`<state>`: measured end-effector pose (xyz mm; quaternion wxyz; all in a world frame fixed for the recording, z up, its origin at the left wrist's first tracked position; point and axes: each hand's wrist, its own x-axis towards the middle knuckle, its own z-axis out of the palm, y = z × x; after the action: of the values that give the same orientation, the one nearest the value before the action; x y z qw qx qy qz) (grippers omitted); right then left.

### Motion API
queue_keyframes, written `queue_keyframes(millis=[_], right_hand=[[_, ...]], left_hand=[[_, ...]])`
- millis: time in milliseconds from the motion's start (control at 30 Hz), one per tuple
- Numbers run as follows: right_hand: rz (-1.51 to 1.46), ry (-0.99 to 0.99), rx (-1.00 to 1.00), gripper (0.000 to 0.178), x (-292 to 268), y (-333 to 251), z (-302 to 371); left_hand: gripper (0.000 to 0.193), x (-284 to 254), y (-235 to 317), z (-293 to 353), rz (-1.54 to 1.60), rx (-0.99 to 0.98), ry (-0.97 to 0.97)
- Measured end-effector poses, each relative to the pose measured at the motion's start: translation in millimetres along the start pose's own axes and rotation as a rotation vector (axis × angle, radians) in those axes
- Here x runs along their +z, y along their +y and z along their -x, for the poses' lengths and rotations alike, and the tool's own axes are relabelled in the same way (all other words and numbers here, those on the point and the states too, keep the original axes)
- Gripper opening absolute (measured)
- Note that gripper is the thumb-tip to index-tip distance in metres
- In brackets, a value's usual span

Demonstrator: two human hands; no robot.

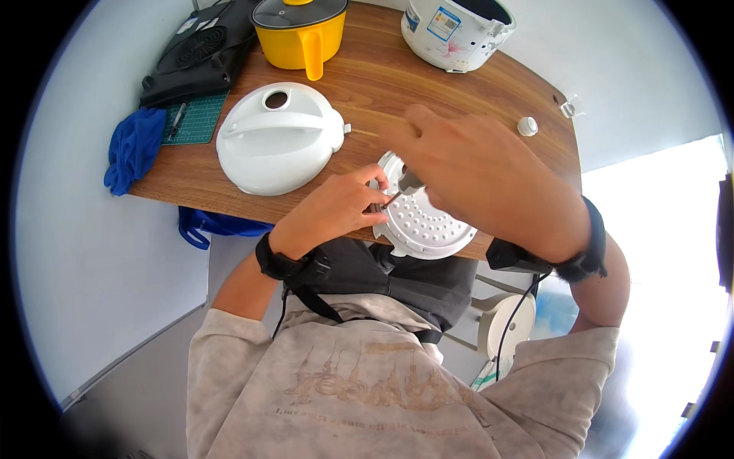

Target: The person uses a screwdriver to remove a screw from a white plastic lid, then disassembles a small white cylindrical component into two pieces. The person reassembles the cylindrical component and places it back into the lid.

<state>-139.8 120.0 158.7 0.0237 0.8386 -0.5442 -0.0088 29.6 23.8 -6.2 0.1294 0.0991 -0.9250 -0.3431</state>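
A round white rice cooker lid plate [425,223], covered in small raised bumps, lies at the table's front edge. My left hand [336,205] grips its left rim, thumb and fingers curled on either side of a screwdriver tip. My right hand [489,164] is closed round the screwdriver [410,184], whose grey handle shows partly below the palm. The thin shaft slants down to the plate's left edge; whether it sits in a screw I cannot tell. To the left rests the white outer lid [279,157], domed, with a round hole. My right hand hides the plate's far side.
At the back stand a white rice cooker body [451,53] and a yellow pot [294,47]. A black appliance [200,57], green cutting mat [200,121] and blue cloth [136,149] occupy the left. A white cap [527,126] and clear plastic piece [569,108] lie right.
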Motion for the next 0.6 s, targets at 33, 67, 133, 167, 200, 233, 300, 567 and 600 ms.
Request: queue_keyframes(millis=[33, 67, 133, 167, 200, 233, 300, 567, 600], right_hand=[[-0.062, 0.008, -0.040, 0.026, 0.9, 0.4, -1.2], [-0.125, 0.017, -0.080, 0.027, 1.4, 0.5, -2.2], [-0.129, -0.038, -0.110, 0.024, -4.2, -1.4, -0.7], [-0.131, -0.065, -0.126, 0.023, -6.3, -2.2, 0.3], [-0.130, -0.061, -0.134, 0.019, -6.1, -2.9, 1.7], [-0.128, -0.057, -0.142, 0.015, -5.2, -3.3, 3.2], [-0.110, -0.042, -0.178, 0.007, -1.6, -0.9, 6.9], [0.030, -0.298, -0.244, 0.022, -0.1, 11.6, 7.3], [-0.006, -0.317, -0.183, 0.023, -1.4, 12.4, 3.9]], left_hand=[[0.021, 0.8, -0.5, 0.9, -0.002, 0.001, 0.011], [0.022, 0.3, -0.3, 1.5, -0.014, -0.011, 0.002], [0.024, 0.3, 0.8, 0.3, -0.034, -0.029, -0.016], [0.025, 0.9, 0.7, -0.2, -0.054, -0.015, 0.004], [0.026, 2.1, 0.5, -0.3, -0.072, 0.000, 0.022], [0.027, 3.3, 0.3, -0.6, -0.091, 0.016, 0.040], [0.029, 6.3, -0.3, -1.1, -0.032, 0.012, 0.056], [0.031, 3.3, 2.0, -2.1, 0.025, -0.022, 0.014], [0.031, 3.2, 1.2, -1.0, 0.025, -0.024, 0.018]])
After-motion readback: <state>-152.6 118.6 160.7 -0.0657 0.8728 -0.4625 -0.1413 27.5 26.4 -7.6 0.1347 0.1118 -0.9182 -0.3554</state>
